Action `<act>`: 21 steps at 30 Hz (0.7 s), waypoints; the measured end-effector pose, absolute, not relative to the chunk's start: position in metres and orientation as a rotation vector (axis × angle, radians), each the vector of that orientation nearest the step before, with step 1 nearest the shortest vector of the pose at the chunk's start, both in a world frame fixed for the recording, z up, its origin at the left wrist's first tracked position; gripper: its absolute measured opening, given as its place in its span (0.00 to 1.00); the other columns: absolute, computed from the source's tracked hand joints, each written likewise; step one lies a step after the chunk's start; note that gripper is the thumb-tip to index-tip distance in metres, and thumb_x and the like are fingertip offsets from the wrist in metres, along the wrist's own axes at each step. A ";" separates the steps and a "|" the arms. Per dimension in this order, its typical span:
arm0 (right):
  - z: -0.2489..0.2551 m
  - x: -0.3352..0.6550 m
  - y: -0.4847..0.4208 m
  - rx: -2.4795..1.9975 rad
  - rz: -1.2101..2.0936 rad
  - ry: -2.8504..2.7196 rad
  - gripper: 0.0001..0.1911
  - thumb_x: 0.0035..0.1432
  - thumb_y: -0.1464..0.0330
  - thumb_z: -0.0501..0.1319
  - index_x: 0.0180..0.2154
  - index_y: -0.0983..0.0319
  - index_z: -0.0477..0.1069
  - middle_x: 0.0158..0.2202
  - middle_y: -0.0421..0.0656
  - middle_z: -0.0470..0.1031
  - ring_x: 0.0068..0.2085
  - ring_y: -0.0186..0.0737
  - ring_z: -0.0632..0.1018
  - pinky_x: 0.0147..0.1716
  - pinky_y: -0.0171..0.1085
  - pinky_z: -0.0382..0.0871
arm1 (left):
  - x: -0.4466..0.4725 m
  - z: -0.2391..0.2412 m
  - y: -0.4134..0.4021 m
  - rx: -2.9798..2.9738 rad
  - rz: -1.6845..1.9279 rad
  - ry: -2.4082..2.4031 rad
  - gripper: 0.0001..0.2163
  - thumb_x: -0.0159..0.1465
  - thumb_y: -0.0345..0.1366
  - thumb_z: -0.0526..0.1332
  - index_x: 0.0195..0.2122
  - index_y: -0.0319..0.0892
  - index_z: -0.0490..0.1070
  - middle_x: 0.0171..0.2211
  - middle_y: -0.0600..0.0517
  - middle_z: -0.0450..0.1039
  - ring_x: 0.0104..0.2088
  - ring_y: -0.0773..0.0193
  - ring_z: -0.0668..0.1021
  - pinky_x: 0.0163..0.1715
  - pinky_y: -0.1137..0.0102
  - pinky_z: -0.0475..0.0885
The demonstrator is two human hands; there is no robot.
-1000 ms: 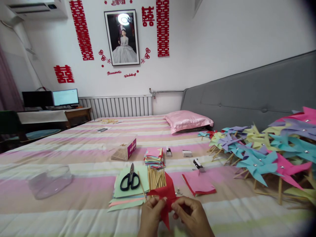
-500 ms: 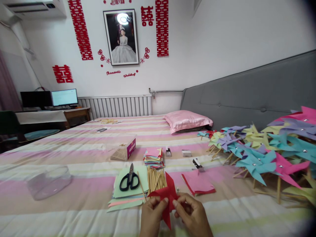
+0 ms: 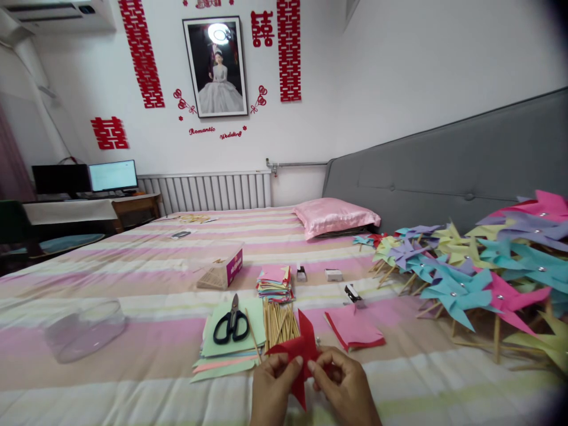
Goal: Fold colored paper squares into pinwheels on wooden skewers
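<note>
The left hand (image 3: 276, 381) and right hand (image 3: 342, 381) each pinch the red paper pinwheel (image 3: 307, 343) between thumb and fingers, near its middle; the fingertips behind the paper are hidden, and the frame cuts off the forearms. The pinwheel covers the near ends of the wooden sticks (image 3: 280, 321). Small metal bits beside the right hand are hard to make out. Scissors (image 3: 231, 328) lie on green paper (image 3: 254, 309); overlapping pinwheels (image 3: 457, 291) run out of view at right.
</note>
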State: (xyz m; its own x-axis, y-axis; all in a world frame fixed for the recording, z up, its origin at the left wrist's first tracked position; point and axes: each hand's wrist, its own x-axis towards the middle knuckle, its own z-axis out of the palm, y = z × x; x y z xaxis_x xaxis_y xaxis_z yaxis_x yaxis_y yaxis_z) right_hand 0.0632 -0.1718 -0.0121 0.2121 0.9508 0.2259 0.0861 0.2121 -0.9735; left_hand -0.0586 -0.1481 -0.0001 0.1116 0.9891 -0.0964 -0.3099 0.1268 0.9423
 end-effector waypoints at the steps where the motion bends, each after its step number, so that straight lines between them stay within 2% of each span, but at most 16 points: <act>1: -0.012 0.063 -0.172 -1.192 0.851 -1.187 0.16 0.48 0.59 0.60 0.20 0.63 0.63 0.22 0.40 0.66 0.20 0.34 0.70 0.21 0.32 0.63 | -0.058 0.001 -0.148 0.945 1.197 0.964 0.10 0.44 0.36 0.69 0.18 0.34 0.71 0.17 0.52 0.72 0.18 0.71 0.68 0.20 0.76 0.62; 7: -0.012 0.064 -0.172 -1.215 0.813 -1.215 0.16 0.49 0.60 0.60 0.19 0.63 0.63 0.21 0.39 0.64 0.20 0.34 0.69 0.21 0.31 0.62 | -0.058 0.003 -0.147 0.949 1.224 0.978 0.10 0.42 0.36 0.69 0.19 0.34 0.72 0.17 0.51 0.74 0.19 0.70 0.70 0.21 0.76 0.64; 16: -0.014 0.061 -0.172 -1.190 0.771 -1.283 0.16 0.49 0.59 0.59 0.18 0.64 0.65 0.23 0.42 0.67 0.22 0.33 0.69 0.20 0.30 0.61 | -0.056 0.003 -0.147 0.921 1.256 1.021 0.10 0.43 0.33 0.66 0.14 0.38 0.65 0.13 0.54 0.71 0.17 0.71 0.70 0.20 0.77 0.63; 21: -0.017 0.054 -0.173 -1.142 0.815 -1.148 0.15 0.46 0.58 0.61 0.28 0.64 0.68 0.21 0.40 0.70 0.18 0.33 0.70 0.18 0.30 0.62 | -0.061 0.000 -0.140 0.904 1.260 1.122 0.09 0.42 0.34 0.65 0.17 0.38 0.65 0.12 0.57 0.67 0.14 0.73 0.65 0.16 0.78 0.59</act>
State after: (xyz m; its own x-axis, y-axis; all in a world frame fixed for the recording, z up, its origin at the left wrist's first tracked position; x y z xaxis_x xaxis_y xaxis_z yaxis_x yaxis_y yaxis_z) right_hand 0.0536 -0.1734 -0.0169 0.2523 0.9310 0.2638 0.0583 0.2575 -0.9645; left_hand -0.0613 -0.1396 -0.0003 -0.0380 0.9899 -0.1363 -0.2495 0.1227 0.9606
